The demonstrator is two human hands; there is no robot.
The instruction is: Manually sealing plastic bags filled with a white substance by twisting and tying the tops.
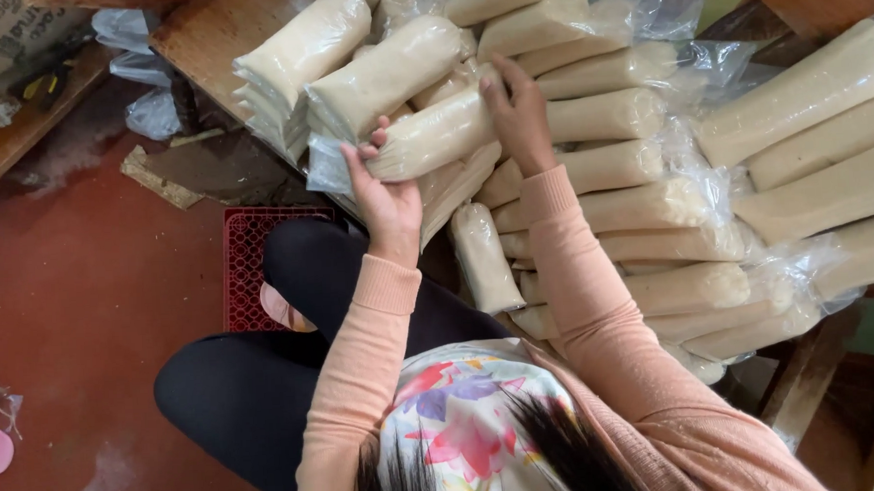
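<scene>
A long pale dough-like roll in a clear plastic bag (433,134) lies across the top of a heap of similar bagged rolls (639,195). My left hand (385,194) grips its near end from below. My right hand (518,117) rests on its far end with the fingers pressed over it. Both arms wear peach sleeves. The heap covers a wooden table (207,31) in front of me.
More bagged rolls (821,145) lie at the right. A red plastic crate (246,262) stands on the red floor under my knees. Empty clear bags (147,110) and a wooden board lie at the left, next to a wooden bench (17,134).
</scene>
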